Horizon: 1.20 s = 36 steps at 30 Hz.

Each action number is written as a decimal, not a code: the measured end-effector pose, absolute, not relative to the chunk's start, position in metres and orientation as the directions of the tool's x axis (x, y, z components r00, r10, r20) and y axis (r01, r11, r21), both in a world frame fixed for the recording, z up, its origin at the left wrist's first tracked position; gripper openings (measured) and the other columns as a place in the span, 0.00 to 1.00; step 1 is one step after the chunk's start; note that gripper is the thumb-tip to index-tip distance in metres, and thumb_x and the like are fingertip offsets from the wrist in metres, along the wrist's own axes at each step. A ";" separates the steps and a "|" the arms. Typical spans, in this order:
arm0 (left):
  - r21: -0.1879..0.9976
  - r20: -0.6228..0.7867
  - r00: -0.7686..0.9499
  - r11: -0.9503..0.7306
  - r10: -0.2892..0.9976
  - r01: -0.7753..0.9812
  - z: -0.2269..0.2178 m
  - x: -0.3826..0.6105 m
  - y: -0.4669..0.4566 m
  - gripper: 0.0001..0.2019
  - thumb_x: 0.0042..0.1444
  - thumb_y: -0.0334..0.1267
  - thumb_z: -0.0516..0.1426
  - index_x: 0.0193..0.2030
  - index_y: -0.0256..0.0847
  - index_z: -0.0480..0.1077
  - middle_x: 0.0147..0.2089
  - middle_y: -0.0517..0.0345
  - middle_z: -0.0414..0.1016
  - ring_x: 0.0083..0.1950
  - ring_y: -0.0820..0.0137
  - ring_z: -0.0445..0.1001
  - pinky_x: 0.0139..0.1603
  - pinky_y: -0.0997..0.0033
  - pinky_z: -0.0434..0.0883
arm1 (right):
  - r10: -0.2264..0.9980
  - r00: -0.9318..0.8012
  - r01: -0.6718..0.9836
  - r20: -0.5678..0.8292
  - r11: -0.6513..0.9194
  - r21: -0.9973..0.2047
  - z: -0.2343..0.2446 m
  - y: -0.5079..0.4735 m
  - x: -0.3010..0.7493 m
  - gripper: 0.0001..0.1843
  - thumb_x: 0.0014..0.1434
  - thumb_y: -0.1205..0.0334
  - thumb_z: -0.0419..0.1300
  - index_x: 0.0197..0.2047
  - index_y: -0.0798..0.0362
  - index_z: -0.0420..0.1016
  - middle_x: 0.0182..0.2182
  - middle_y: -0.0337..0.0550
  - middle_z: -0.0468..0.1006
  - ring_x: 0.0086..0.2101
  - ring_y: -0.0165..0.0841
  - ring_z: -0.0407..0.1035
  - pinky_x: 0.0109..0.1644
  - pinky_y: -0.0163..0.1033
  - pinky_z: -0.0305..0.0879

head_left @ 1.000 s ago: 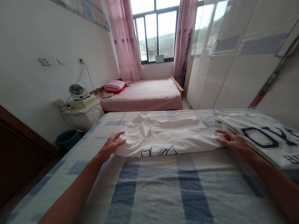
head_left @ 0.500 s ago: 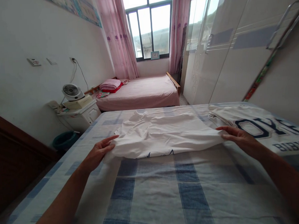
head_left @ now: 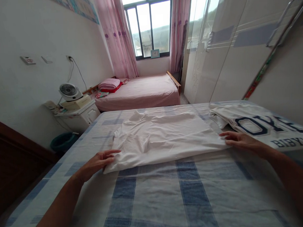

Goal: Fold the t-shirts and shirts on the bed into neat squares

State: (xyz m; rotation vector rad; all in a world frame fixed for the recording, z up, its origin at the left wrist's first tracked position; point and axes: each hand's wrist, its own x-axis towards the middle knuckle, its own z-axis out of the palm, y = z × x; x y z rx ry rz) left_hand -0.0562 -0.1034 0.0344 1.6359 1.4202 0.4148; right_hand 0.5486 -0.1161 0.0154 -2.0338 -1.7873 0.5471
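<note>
A white T-shirt [head_left: 165, 139] lies folded and a little wrinkled across the plaid bed, its near edge slanting lower on the left. At its near left corner, the fingers and thumb of my left hand [head_left: 98, 163] are closed on the cloth. My right hand [head_left: 240, 141] pinches the opposite end, by the near right corner. Just beyond that hand lies a second white garment [head_left: 259, 123] with large dark lettering, folded on the bed.
The blue-and-white plaid bed cover [head_left: 160, 196] stretches beneath everything. A pink bed [head_left: 145, 92] stands beyond, under the window. To the left are a small fan [head_left: 69, 92] on a cabinet [head_left: 85, 113] and a teal bin [head_left: 63, 141]. A glossy wardrobe [head_left: 222, 67] lines the right.
The shirt's near edge has come down flatter and nearer to me, mostly on the left, and the dark print under it no longer shows. My left hand has moved lower with it.
</note>
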 end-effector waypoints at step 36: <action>0.346 0.239 0.144 -0.223 0.960 0.911 0.023 -0.033 -0.073 0.19 0.60 0.43 0.48 0.51 0.40 0.73 0.58 0.49 0.70 0.60 0.63 0.67 0.62 0.65 0.60 | 0.919 -0.263 0.963 0.294 0.269 0.020 -0.038 -0.051 0.468 0.32 0.61 0.48 0.40 0.60 0.56 0.64 0.62 0.52 0.62 0.62 0.42 0.52 0.64 0.51 0.50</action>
